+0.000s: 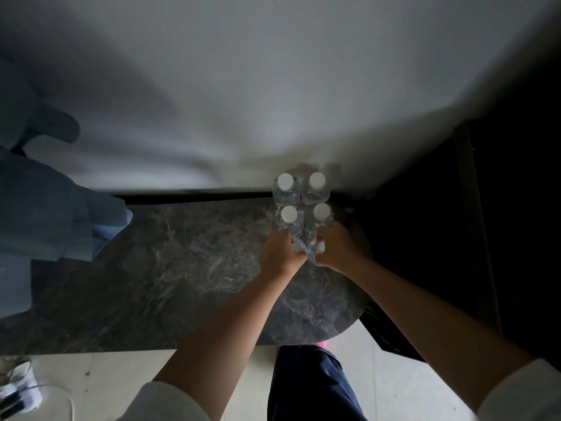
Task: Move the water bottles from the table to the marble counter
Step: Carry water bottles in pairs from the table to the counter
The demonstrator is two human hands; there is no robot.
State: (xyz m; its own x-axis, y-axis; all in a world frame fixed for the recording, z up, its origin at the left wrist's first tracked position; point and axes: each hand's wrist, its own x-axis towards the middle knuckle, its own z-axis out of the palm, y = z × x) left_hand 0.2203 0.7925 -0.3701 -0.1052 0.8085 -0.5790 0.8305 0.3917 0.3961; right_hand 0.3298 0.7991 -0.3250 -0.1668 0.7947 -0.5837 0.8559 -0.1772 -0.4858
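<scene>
While over the marble counter (170,268) | left hand (280,253), right hand (338,249) | grips curled round water bottles (302,205)

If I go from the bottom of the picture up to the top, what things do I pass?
Dark trouser leg → marble counter → the two hands, left hand and right hand → water bottles → pale wall.

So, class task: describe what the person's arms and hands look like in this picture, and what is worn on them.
Both forearms are bare from wrist to near the elbow. Each arm has a white, soft-looking sleeve pushed up: the left sleeve looks ribbed or knitted, the right sleeve smoother. The left hand and right hand wear no gloves; no watch, bracelet or ring shows, though the picture is dim.
</scene>
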